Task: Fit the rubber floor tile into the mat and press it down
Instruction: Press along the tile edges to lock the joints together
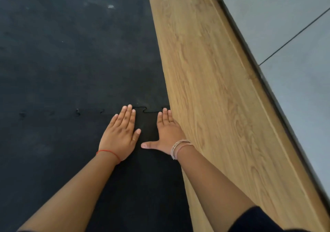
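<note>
A black rubber floor tile (148,124) lies flat in the black rubber mat (71,62), its jigsaw-shaped seam (146,110) showing along its far edge. My left hand (121,133) rests palm down on the tile's left part, fingers straight and together, tips near the seam. My right hand (167,131) lies palm down on the tile's right part, thumb spread toward the left hand, its outer edge against the wooden board. Neither hand holds anything.
A light wooden board (214,88) runs along the mat's right edge from near to far. Beyond it lies a dark strip and a grey tiled floor (294,44). Small notches (77,111) mark the seam further left.
</note>
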A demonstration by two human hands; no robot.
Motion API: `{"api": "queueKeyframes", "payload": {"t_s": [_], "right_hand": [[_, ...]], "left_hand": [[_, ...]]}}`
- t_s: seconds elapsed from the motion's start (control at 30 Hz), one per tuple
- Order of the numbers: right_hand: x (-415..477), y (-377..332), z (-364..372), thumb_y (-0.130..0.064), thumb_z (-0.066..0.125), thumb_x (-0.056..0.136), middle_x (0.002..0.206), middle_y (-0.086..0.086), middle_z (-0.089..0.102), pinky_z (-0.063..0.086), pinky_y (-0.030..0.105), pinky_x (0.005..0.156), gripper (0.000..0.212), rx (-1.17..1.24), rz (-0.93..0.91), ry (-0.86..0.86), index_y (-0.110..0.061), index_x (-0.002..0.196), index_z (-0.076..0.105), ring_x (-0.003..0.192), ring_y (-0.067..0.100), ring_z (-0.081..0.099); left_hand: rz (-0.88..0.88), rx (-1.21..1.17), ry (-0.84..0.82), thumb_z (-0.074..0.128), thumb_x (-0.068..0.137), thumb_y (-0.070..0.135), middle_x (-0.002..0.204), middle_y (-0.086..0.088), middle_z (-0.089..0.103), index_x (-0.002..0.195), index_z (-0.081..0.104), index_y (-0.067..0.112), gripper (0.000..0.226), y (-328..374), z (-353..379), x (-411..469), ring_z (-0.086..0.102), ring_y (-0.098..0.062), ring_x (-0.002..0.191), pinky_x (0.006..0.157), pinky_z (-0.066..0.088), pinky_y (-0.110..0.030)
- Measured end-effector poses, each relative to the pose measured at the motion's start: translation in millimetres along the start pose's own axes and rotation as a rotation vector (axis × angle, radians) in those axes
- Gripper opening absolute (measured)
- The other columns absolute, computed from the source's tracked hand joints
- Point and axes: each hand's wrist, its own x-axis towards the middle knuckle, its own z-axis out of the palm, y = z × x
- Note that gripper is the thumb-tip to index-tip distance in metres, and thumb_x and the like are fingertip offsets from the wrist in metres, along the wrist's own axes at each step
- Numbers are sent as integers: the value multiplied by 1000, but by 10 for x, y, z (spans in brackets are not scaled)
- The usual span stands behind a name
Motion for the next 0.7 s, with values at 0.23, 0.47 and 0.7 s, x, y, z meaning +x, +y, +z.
{"api": "queueKeyframes", "payload": {"t_s": [0.23, 0.47, 0.7], "right_hand": [[-97, -254, -17, -65, 51, 77, 154, 15, -17, -2, 38, 115, 110, -47, -116, 47, -4, 143, -12, 142, 27, -15], [106, -687, 13, -64, 76, 48, 152, 15, -23, -6, 37, 112, 146, -137, -224, -73, -3, 140, -20, 140, 28, -20], [176, -705, -64, -61, 76, 54, 151, 15, -27, -7, 38, 112, 142, -213, -207, -179, -4, 138, -24, 139, 28, -23]], "left_hand": [[-33, -43, 2, 17, 94, 42, 155, -6, -9, 142, -8, 11, 62, -66, -47, -58, -12, -14, 140, 114, -6, -31], [-259, -60, 84, 14, 93, 41, 151, -3, -11, 142, -5, 9, 62, -564, -124, -520, -11, -11, 138, 113, -4, -32], [-275, -50, 39, 10, 92, 42, 148, -2, -19, 135, -19, 13, 59, -580, -105, -483, -20, -10, 134, 113, -8, -32]]}}
